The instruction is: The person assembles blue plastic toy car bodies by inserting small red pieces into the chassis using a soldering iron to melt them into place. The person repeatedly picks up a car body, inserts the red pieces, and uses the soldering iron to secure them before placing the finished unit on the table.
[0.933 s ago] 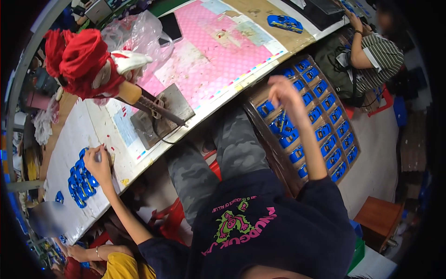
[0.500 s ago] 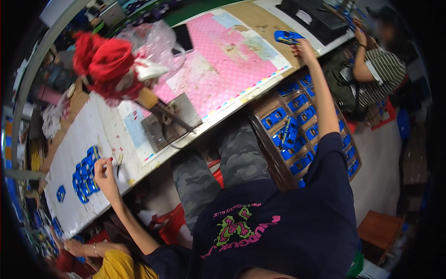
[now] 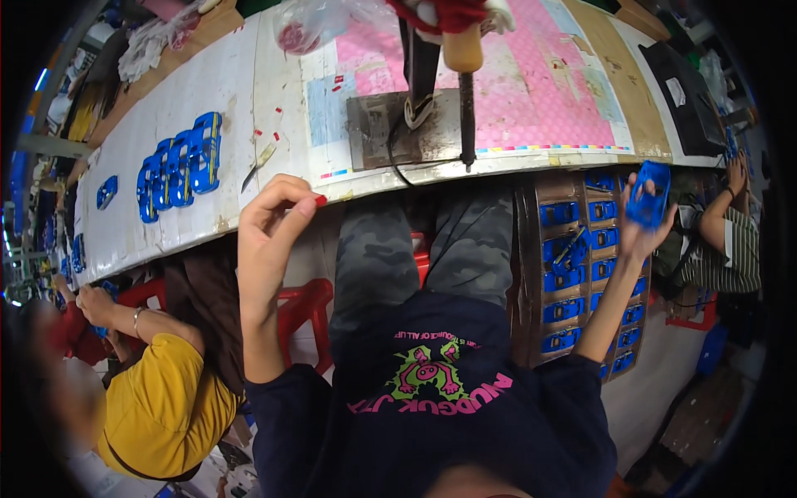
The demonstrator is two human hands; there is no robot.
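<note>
My right hand (image 3: pixel 641 239) holds up a blue toy car body (image 3: pixel 650 192) beyond the table's front edge, above the compartmented box (image 3: pixel 531 249) of blue toy cars (image 3: pixel 564 309). My left hand (image 3: pixel 278 217), just in front of the table edge, has its thumb and forefinger pinched on a small red piece (image 3: pixel 320 201). Behind that hand, a thin knife-like tool (image 3: pixel 259 166) lies on the white table (image 3: pixel 282 75) near scattered red bits (image 3: pixel 276 135). Further left, several blue toy cars (image 3: pixel 178 170) stand in a tight row, with a single blue car (image 3: pixel 107 192) beside them.
A metal plate (image 3: pixel 374 124) bearing an upright fixture, a yellowish handle (image 3: pixel 462 51) and red cloth stands mid-table. Pink sheeting (image 3: pixel 531 100) covers the table behind it. A black case (image 3: pixel 685 95) lies far right. Co-workers sit left, in a yellow top (image 3: pixel 170 398), and right, in stripes (image 3: pixel 735 257).
My view has swung left. My right hand has brought the blue car body back from over the table, turning it on end. My left hand has drawn back from beside the car row.
</note>
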